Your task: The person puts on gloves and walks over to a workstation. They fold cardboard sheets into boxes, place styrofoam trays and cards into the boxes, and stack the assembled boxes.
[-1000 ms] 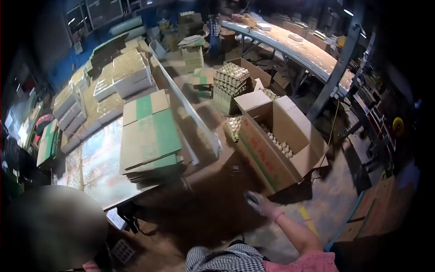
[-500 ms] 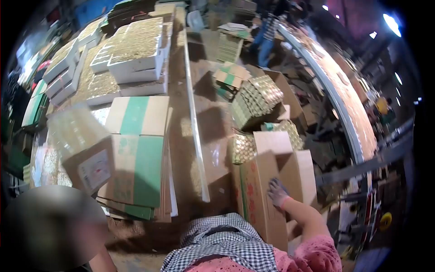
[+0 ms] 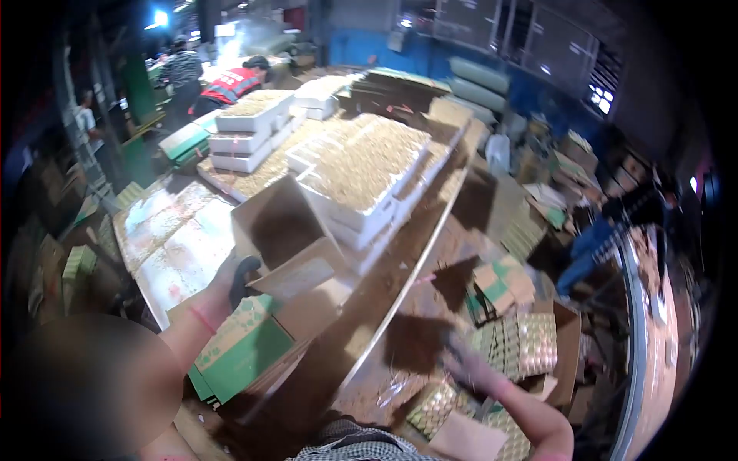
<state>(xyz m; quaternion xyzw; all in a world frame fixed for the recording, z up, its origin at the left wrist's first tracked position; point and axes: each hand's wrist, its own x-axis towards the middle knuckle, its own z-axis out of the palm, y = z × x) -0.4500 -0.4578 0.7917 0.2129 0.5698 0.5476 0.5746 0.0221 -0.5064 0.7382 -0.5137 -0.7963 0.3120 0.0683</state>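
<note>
My left hand (image 3: 244, 281), in a dark-palmed glove, grips the flap edge of a brown cardboard box (image 3: 327, 265). The box is tilted, its open mouth facing me, above a stack of flat green-and-brown cartons (image 3: 250, 346). My right hand (image 3: 467, 367), also gloved and somewhat blurred, is in the air with fingers apart and nothing in it. Below and beside it are egg trays (image 3: 438, 407) and a carton flap (image 3: 467, 436). A taller stack of egg trays (image 3: 536, 343) stands to its right.
White foam boxes (image 3: 338, 211) topped with grainy brown material fill the table's far part. A long pale board edge (image 3: 415, 280) runs beside them. A person in a red vest (image 3: 228, 86) is at the back left; another in blue trousers (image 3: 588, 250) stands at the right.
The view has swung left. The box at the left has turned, showing its open mouth, and my left hand has come into sight on it. My right hand has left the big egg carton.
</note>
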